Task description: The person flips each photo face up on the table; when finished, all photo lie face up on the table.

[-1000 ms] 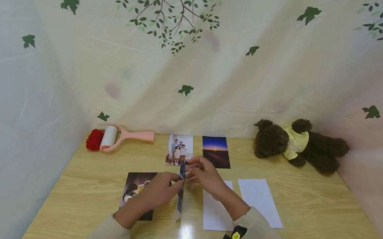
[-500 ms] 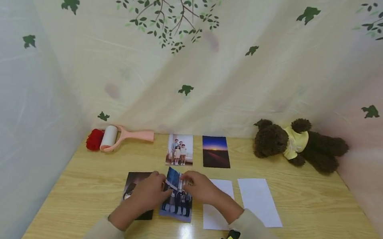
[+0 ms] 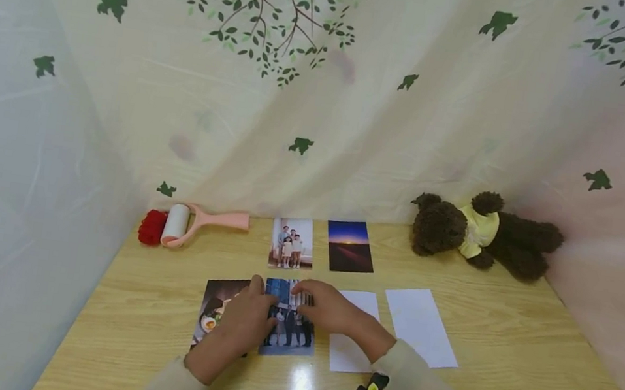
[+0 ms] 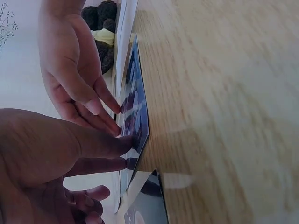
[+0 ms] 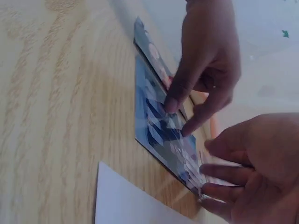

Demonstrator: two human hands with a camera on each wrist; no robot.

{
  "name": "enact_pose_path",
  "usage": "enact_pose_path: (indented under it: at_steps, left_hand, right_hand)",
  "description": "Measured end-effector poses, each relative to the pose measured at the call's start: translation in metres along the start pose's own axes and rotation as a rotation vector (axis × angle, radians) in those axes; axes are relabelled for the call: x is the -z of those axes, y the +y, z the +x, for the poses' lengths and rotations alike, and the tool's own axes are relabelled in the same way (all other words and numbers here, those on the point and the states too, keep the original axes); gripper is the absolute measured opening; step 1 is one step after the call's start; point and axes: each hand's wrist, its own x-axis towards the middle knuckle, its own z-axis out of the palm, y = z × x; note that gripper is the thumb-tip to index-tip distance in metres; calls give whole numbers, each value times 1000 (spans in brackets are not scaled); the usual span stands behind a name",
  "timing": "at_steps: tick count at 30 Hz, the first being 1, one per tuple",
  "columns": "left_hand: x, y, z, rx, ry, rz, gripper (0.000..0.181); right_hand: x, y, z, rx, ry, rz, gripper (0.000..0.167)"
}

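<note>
A photo of a standing group of people (image 3: 287,330) lies on the wooden table, low in front of me. My left hand (image 3: 244,320) is at its left edge, and in the left wrist view the thumb (image 4: 122,145) and a finger touch its surface. On the other side, my right hand (image 3: 330,307) has its fingertips at the photo's upper right part; the right wrist view shows those fingers (image 5: 224,191) fairly straight against its far end. Neither hand is curled round anything. Partly under my left hand in the head view lies a food photo (image 3: 212,313).
Behind are a family photo (image 3: 291,245) and a sunset photo (image 3: 351,247). Two white sheets (image 3: 349,353) (image 3: 421,326) lie to the right. A pink-handled lint roller (image 3: 176,223) beside a red fluffy thing (image 3: 151,227) stays back left; a brown teddy bear (image 3: 479,233) lies back right.
The group photo, held upright on edge between both hands a second ago, has come down face up onto the table. My hands have spread slightly to its two sides.
</note>
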Motion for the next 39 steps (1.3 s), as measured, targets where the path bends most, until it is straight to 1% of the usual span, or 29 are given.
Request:
enact_pose_path:
  at_steps: [2, 4, 5, 7, 9, 11, 14, 16, 17, 19, 23, 25, 28, 30, 34, 39]
  left_hand:
    - [0, 0, 0, 0, 1, -3, 33]
    - [-1, 1, 0, -5, 15, -5, 34]
    - [-1, 2, 1, -10, 24, -9, 33]
    - [0, 4, 2, -28, 42, -18, 35]
    - [2, 9, 3, -58, 53, -31, 37]
    - [3, 17, 6, -99, 52, -42, 38]
    - [3, 30, 10, -169, 43, -43, 39]
    - [3, 39, 11, -216, 38, -41, 38]
    - [2, 43, 12, -241, 34, -46, 37]
    - [2, 52, 15, -284, 14, -54, 37]
    - [-3, 65, 20, -353, -60, -51, 41]
    - [-5, 69, 22, -365, -101, -39, 45]
    - [-9, 72, 25, -371, -146, -21, 48]
    - [-12, 73, 26, -375, -159, -4, 49]
    - [-15, 73, 27, -398, -158, 22, 48]
    - [-16, 72, 28, -403, -164, 38, 47]
  right_hand:
    - [7, 3, -5, -23, 35, 55, 34]
    - [17, 8, -13, -42, 101, 116, 35]
    - [24, 11, -17, -51, 145, 130, 34]
    - [38, 17, -27, -90, 226, 110, 34]
    - [50, 23, -39, -144, 264, 55, 35]
    - [57, 28, -52, -222, 256, -43, 42]
    - [58, 30, -70, -302, 192, -182, 61]
    - [54, 29, -79, -324, 164, -261, 73]
    - [52, 30, -83, -326, 162, -291, 78]
    - [48, 30, -88, -330, 171, -319, 83]
    - [45, 33, -90, -322, 199, -362, 85]
    - [45, 35, -88, -317, 203, -377, 85]
    - [47, 37, -83, -316, 206, -391, 85]
    - [49, 38, -80, -325, 217, -389, 86]
    - [51, 42, -76, -339, 247, -383, 87]
    - [51, 42, -75, -324, 253, -394, 86]
